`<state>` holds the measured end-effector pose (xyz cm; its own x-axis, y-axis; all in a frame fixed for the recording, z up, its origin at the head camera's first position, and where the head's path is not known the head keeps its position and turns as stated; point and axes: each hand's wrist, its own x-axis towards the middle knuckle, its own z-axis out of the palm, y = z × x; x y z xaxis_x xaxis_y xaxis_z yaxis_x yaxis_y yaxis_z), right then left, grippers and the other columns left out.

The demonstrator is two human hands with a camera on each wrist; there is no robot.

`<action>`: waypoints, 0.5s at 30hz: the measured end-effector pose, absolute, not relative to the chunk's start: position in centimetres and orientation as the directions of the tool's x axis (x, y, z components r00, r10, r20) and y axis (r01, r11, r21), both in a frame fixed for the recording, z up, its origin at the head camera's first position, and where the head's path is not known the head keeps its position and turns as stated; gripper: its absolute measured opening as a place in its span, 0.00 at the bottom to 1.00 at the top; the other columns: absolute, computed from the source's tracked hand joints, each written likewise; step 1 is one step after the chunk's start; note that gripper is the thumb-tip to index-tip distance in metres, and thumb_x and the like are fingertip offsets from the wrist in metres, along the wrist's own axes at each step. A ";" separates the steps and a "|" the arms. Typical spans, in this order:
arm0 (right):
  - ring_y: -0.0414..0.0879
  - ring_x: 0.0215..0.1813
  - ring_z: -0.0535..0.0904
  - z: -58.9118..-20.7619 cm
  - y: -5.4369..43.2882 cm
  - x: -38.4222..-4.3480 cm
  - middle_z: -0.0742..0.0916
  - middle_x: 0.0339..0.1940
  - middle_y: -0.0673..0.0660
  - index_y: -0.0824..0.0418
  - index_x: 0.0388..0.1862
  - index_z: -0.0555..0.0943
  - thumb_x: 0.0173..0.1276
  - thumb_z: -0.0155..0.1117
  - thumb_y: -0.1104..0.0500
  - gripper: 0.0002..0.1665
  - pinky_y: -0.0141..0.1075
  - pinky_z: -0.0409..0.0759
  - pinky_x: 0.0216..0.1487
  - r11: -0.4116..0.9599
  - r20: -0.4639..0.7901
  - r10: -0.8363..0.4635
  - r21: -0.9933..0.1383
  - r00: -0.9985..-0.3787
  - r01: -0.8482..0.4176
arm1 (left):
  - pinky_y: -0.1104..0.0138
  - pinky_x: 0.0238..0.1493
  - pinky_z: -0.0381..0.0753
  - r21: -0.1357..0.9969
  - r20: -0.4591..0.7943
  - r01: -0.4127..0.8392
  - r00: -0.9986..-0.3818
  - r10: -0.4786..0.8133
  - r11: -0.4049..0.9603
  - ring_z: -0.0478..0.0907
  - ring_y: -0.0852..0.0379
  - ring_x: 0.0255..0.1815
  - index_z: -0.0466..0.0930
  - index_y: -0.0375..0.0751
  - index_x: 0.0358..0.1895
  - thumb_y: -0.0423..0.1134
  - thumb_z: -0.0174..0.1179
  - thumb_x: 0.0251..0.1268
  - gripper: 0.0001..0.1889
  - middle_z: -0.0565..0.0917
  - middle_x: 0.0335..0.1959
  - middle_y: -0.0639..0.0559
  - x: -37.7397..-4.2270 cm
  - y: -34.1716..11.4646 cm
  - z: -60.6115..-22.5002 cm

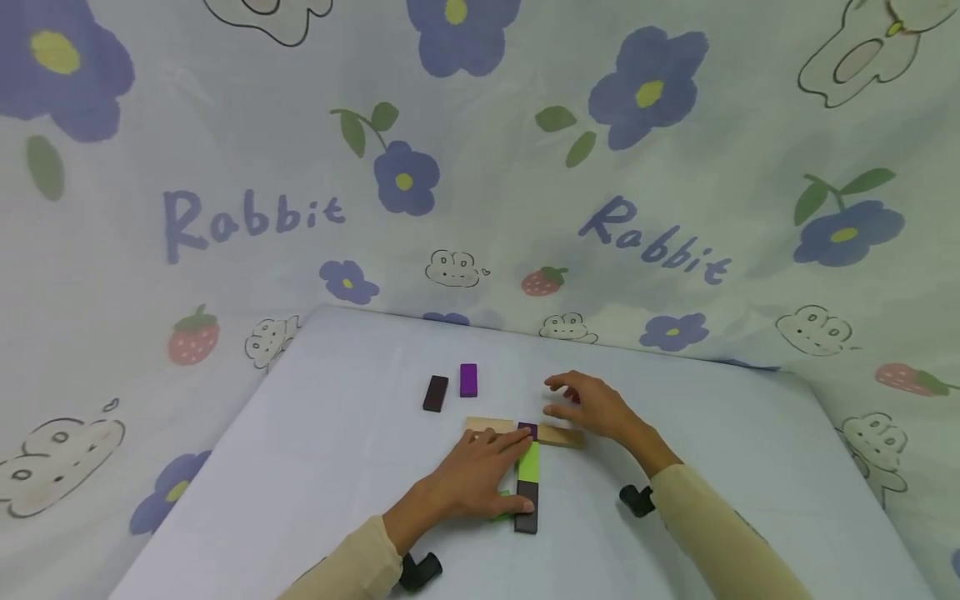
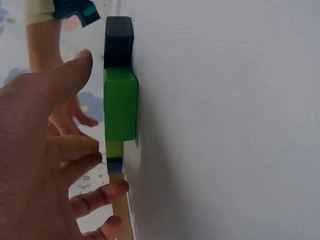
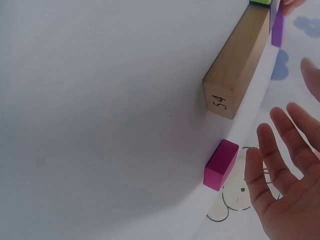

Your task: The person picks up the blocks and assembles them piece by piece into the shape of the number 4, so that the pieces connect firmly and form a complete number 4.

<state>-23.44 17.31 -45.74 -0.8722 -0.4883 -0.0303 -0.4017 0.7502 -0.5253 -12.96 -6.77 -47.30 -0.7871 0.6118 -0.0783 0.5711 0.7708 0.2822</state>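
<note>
My left hand (image 1: 480, 473) lies over a flat row of blocks, fingers spread, index near the dark purple block (image 1: 528, 428) and thumb at the black block (image 1: 527, 518). Between those two sits a lime green block (image 1: 528, 462). A darker green block (image 2: 120, 105) beside the black one is mostly covered by that hand in the head view. Plain wooden blocks (image 1: 561, 436) extend to both sides of the dark purple one. My right hand (image 1: 596, 407), fingers apart and holding nothing, hovers above a magenta block (image 3: 221, 164); the wooden block marked 54 (image 3: 235, 65) is near it.
Behind the row, a dark brown block (image 1: 435, 393) and a purple block (image 1: 468, 380) lie loose on the white tabletop (image 1: 337, 450). A patterned curtain (image 1: 480, 208) hangs around the table. Black wrist devices (image 1: 637, 500) sit under both forearms.
</note>
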 end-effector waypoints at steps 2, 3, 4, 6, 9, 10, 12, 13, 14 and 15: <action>0.49 0.52 0.81 -45.8 17.0 -23.7 0.86 0.55 0.52 0.56 0.65 0.80 0.66 0.73 0.46 0.31 0.46 0.81 0.52 0.747 -0.032 -0.494 -0.526 -0.869 -0.406 | 0.48 0.68 0.64 0.285 -0.080 0.569 -0.787 0.611 0.771 0.67 0.50 0.70 0.60 0.51 0.80 0.75 0.54 0.63 0.47 0.62 0.79 0.57 -12.9 -6.8 -47.3; 0.49 0.53 0.81 -45.8 16.8 -23.8 0.86 0.55 0.52 0.56 0.65 0.80 0.67 0.73 0.46 0.31 0.46 0.81 0.52 0.747 -0.033 -0.498 -0.523 -0.867 -0.409 | 0.49 0.68 0.64 0.284 -0.081 0.569 -0.787 0.611 0.772 0.66 0.50 0.70 0.60 0.51 0.80 0.75 0.54 0.63 0.47 0.61 0.79 0.57 -12.8 -6.8 -47.4; 0.49 0.54 0.81 -45.8 16.7 -23.9 0.85 0.56 0.52 0.56 0.65 0.80 0.67 0.72 0.45 0.31 0.47 0.81 0.53 0.748 -0.034 -0.501 -0.521 -0.865 -0.412 | 0.49 0.68 0.64 0.283 -0.081 0.570 -0.787 0.611 0.772 0.66 0.50 0.70 0.60 0.50 0.80 0.74 0.54 0.63 0.47 0.61 0.79 0.56 -12.8 -6.8 -47.4; 0.49 0.55 0.81 -45.8 16.3 -24.1 0.85 0.56 0.52 0.56 0.65 0.79 0.67 0.72 0.45 0.31 0.49 0.80 0.54 0.750 -0.040 -0.505 -0.515 -0.862 -0.416 | 0.49 0.68 0.64 0.279 -0.078 0.573 -0.786 0.613 0.771 0.66 0.50 0.70 0.60 0.50 0.80 0.74 0.54 0.63 0.47 0.61 0.79 0.56 -12.8 -6.9 -47.5; 0.50 0.56 0.81 -45.7 15.6 -24.4 0.85 0.57 0.53 0.56 0.66 0.79 0.67 0.72 0.45 0.32 0.50 0.80 0.55 0.751 -0.050 -0.515 -0.507 -0.856 -0.422 | 0.49 0.67 0.66 0.263 -0.073 0.580 -0.785 0.615 0.771 0.66 0.50 0.70 0.60 0.50 0.80 0.74 0.55 0.63 0.48 0.61 0.79 0.56 -12.7 -6.9 -47.5; 0.50 0.57 0.81 -45.7 15.4 -24.6 0.85 0.57 0.53 0.56 0.66 0.79 0.67 0.72 0.45 0.32 0.51 0.79 0.56 0.751 -0.055 -0.518 -0.507 -0.854 -0.423 | 0.49 0.66 0.66 0.257 -0.072 0.582 -0.785 0.616 0.771 0.66 0.50 0.70 0.60 0.49 0.79 0.74 0.55 0.63 0.48 0.61 0.79 0.56 -12.7 -6.9 -47.6; 0.50 0.57 0.81 -45.6 14.9 -24.9 0.85 0.58 0.53 0.55 0.67 0.78 0.66 0.72 0.44 0.33 0.51 0.79 0.56 0.751 -0.066 -0.525 -0.505 -0.849 -0.425 | 0.49 0.65 0.67 0.245 -0.073 0.585 -0.784 0.616 0.773 0.67 0.50 0.70 0.60 0.50 0.79 0.74 0.55 0.62 0.48 0.61 0.79 0.57 -12.7 -6.8 -47.6; 0.50 0.57 0.81 -45.6 14.6 -25.1 0.85 0.58 0.52 0.55 0.67 0.78 0.66 0.72 0.44 0.34 0.51 0.79 0.57 0.751 -0.071 -0.527 -0.505 -0.847 -0.425 | 0.49 0.65 0.68 0.240 -0.074 0.585 -0.784 0.616 0.775 0.67 0.50 0.69 0.60 0.50 0.79 0.74 0.55 0.62 0.48 0.61 0.79 0.57 -12.7 -6.8 -47.6; 0.49 0.58 0.81 -45.6 14.4 -25.3 0.85 0.59 0.52 0.55 0.67 0.78 0.66 0.73 0.43 0.34 0.51 0.79 0.57 0.751 -0.077 -0.532 -0.504 -0.843 -0.427 | 0.49 0.65 0.68 0.237 -0.077 0.585 -0.784 0.616 0.775 0.67 0.50 0.69 0.60 0.50 0.79 0.74 0.55 0.62 0.48 0.61 0.79 0.57 -12.7 -6.8 -47.6; 0.49 0.58 0.80 -45.6 14.2 -25.5 0.84 0.59 0.52 0.54 0.68 0.77 0.65 0.73 0.43 0.35 0.50 0.79 0.57 0.751 -0.084 -0.535 -0.504 -0.841 -0.427 | 0.49 0.65 0.68 0.235 -0.079 0.586 -0.784 0.616 0.775 0.67 0.50 0.69 0.60 0.50 0.79 0.75 0.55 0.62 0.48 0.61 0.79 0.57 -12.7 -6.7 -47.7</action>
